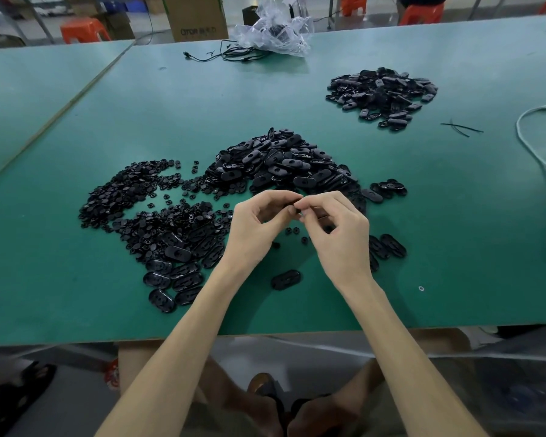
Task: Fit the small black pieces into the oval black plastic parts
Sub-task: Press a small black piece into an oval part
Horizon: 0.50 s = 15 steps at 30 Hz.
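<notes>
Left hand: fingers curled, tips pinching a black piece.
Right hand: fingers curled, tips narrow on the same black piece, touching the left hand's.
Black piece: held above the desk; its shape cannot be told.
Small pieces: heap left of the hands.
Oval parts: pile just behind the hands.
Lone oval: between the forearms.
Far pile: back right, well apart.

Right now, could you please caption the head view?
Left hand and right hand pinch a black part above the green table, near heaps of small black pieces and oval plastic parts.
</notes>
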{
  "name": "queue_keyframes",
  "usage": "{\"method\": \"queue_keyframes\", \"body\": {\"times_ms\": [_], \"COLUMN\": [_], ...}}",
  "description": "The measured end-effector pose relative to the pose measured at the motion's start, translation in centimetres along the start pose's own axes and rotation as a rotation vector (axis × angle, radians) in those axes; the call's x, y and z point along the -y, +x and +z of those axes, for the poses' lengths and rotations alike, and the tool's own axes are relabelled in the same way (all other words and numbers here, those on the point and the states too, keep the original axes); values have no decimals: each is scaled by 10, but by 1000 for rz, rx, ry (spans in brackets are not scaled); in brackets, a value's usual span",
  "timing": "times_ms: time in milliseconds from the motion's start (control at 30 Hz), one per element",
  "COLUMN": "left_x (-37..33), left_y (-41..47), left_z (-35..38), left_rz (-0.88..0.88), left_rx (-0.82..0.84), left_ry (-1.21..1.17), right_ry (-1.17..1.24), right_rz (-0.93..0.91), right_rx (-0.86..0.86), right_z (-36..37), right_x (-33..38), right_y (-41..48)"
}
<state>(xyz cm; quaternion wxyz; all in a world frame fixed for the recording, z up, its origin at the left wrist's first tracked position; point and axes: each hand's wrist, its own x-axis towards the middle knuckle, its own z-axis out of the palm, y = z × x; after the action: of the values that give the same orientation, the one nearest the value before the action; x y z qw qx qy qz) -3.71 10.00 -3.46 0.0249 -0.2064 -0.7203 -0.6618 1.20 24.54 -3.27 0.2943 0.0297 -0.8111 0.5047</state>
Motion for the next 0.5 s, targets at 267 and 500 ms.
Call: {"method": "queue_keyframes", "body": {"times_ms": [267, 500], "left_x": [1, 4], "left_y": [1, 0], "left_z": [1, -2], "left_rz": [21, -40], "left_rx": [-25, -105], "left_ry": [76, 373], "right_ry": [31, 131], "right_rz": [40, 399], "right_rx": [-16, -414], "right_z": [0, -8], "right_x": [3, -5], "right_y": [1, 9]}}
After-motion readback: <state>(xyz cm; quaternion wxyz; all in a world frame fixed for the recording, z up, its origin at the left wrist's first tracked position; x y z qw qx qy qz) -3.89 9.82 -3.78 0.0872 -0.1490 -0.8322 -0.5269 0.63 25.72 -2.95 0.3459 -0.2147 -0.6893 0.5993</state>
